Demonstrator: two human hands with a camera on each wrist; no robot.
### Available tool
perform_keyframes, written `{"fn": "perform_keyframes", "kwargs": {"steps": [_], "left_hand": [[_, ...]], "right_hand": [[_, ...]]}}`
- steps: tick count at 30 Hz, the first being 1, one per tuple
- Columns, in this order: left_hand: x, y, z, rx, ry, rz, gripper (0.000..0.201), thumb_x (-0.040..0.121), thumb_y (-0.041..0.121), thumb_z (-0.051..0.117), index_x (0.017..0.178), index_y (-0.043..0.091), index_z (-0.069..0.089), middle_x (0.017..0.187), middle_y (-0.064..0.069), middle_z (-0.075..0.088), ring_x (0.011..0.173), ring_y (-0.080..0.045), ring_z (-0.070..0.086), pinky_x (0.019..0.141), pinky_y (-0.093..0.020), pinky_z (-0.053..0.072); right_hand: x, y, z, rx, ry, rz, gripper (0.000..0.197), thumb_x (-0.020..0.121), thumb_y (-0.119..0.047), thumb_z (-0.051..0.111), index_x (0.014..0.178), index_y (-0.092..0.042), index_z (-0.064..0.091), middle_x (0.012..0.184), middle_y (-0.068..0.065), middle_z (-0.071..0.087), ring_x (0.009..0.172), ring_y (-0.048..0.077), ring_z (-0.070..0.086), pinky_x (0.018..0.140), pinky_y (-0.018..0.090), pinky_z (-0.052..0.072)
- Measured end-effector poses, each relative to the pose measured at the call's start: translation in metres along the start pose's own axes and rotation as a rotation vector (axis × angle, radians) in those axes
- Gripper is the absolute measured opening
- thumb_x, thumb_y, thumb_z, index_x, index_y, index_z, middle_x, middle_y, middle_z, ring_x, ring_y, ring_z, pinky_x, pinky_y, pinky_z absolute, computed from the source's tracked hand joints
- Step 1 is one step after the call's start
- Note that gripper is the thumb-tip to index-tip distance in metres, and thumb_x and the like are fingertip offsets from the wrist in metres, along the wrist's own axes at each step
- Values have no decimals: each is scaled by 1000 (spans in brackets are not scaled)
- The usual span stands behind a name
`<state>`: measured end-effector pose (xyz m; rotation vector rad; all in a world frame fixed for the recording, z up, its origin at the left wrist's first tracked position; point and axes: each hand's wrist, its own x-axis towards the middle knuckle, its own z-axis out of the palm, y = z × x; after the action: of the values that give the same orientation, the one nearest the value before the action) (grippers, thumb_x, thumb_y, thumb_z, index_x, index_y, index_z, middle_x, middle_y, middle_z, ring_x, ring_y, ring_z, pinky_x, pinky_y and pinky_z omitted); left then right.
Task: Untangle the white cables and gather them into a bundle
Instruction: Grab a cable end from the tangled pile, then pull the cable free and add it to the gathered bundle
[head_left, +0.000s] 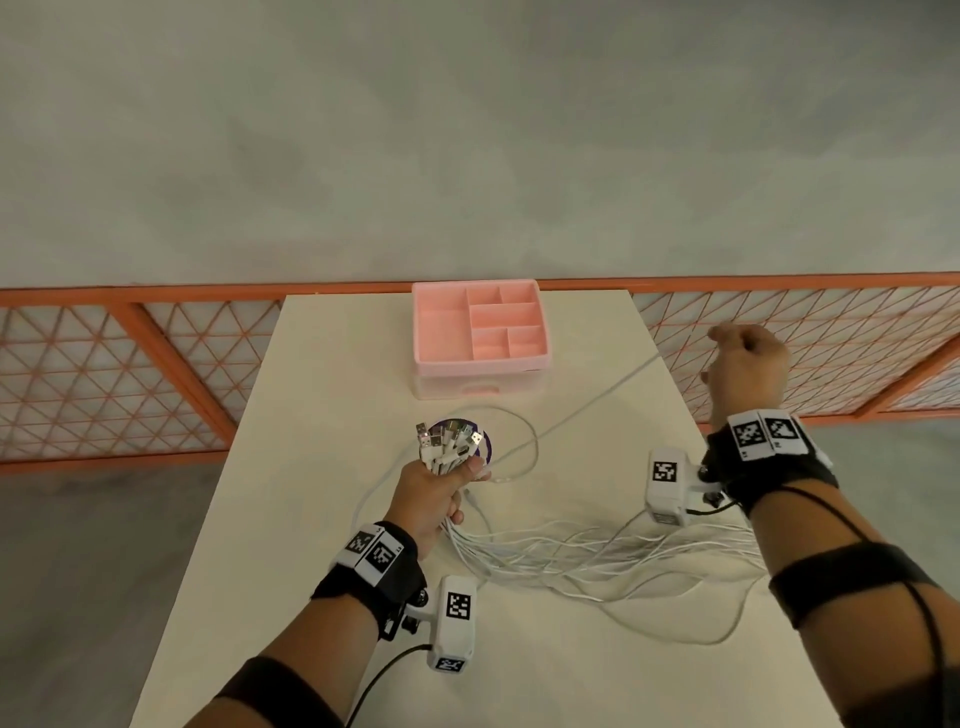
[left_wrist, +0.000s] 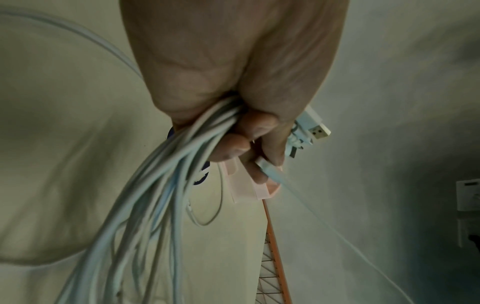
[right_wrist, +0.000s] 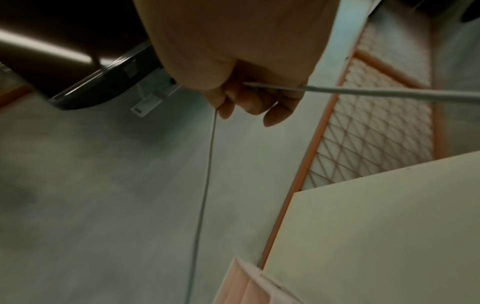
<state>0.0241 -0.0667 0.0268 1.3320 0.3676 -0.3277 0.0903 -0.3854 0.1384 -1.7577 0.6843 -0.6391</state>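
1. Head view: the left hand (head_left: 431, 499) has its grip curled tight round the white cables (head_left: 571, 556) just below their USB plugs (head_left: 449, 441), which fan upward and away from the person.
2. The right hand (head_left: 745, 366), raised beyond the right edge of the surface (head_left: 311, 519), pinches a single cable (head_left: 587, 405) drawn taut in a straight slant toward the left hand.
3. From the left fist the thin, wavy strands trail rightward across the surface, with loose loops near the pink organiser (head_left: 480, 332).
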Motion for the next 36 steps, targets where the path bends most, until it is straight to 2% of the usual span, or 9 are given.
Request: {"fn": "perform_keyframes", "kwargs": {"steps": [3, 6, 9, 12, 15, 20, 23, 28, 36], "left_hand": [[1, 1, -2, -70, 44, -25, 11, 92, 15, 70, 98, 6, 71, 82, -13, 74, 41, -10, 34, 42, -23, 36], [1, 3, -4, -150, 70, -64, 14, 94, 20, 68, 94, 6, 67, 58, -2, 52, 41, -9, 34, 42, -23, 34], [-1, 8, -1, -221, 68, -73, 24, 96, 30, 65, 85, 9, 66, 53, 3, 36, 42, -9, 32, 44, -24, 34], [-4, 19, 5, -250, 47, -47, 33, 97, 36, 61, 76, 11, 59, 53, 3, 31, 42, -9, 29, 44, -24, 32], [-7, 30, 12, -277, 17, -39, 36, 100, 35, 57, 72, 13, 53, 51, 3, 31, 39, -9, 27, 43, -22, 31], [-9, 38, 21, -314, 18, -12, 37, 100, 36, 56, 71, 15, 47, 50, 5, 28, 40, -9, 25, 41, -23, 29], [-9, 48, 23, -352, 61, 43, 38, 100, 37, 56, 70, 15, 46, 52, 4, 28, 41, -9, 25, 41, -23, 26], [-6, 65, 5, -484, 153, 81, 42, 101, 39, 56, 67, 15, 45, 50, 4, 30, 40, -9, 25, 40, -22, 28], [6, 51, -29, -552, 241, 18, 44, 102, 41, 53, 67, 17, 45, 49, 6, 30, 38, -8, 25, 39, -20, 27]], "right_hand": [[10, 19, -19, 28, 127, 118, 23, 94, -24, 44, 95, -20, 67, 83, 0, 66, 76, 27, 63, 81, 52, 57], [20, 44, -39, 110, 235, 287, 27, 97, -13, 39, 105, -15, 65, 102, 10, 68, 71, 23, 62, 69, 38, 54], [17, 66, -45, -19, 6, 389, 30, 95, -12, 53, 122, -2, 61, 123, 19, 64, 100, 32, 65, 68, 28, 48], [-15, 65, -35, -568, -161, 388, 43, 91, -28, 65, 127, -5, 56, 129, 11, 61, 117, 25, 59, 90, 29, 49], [-32, 74, -15, -413, -224, 384, 45, 95, -20, 58, 133, 1, 51, 130, 18, 58, 118, 34, 56, 91, 37, 45], [-110, 41, 37, -226, -964, 36, 40, 87, -27, 74, 122, -11, 65, 100, 2, 72, 90, 12, 67, 80, 22, 49], [-163, 29, 66, -354, -1393, -155, 32, 78, -40, 80, 103, -28, 64, 95, -3, 70, 82, 5, 62, 82, 23, 50], [-170, 62, 79, -743, -1144, -446, 23, 89, -42, 62, 90, -19, 65, 89, 3, 69, 80, 22, 63, 67, 29, 44], [-102, 123, 8, -1213, -957, -327, 18, 86, -42, 54, 83, -25, 61, 82, -3, 65, 82, 21, 65, 71, 28, 50]]}}
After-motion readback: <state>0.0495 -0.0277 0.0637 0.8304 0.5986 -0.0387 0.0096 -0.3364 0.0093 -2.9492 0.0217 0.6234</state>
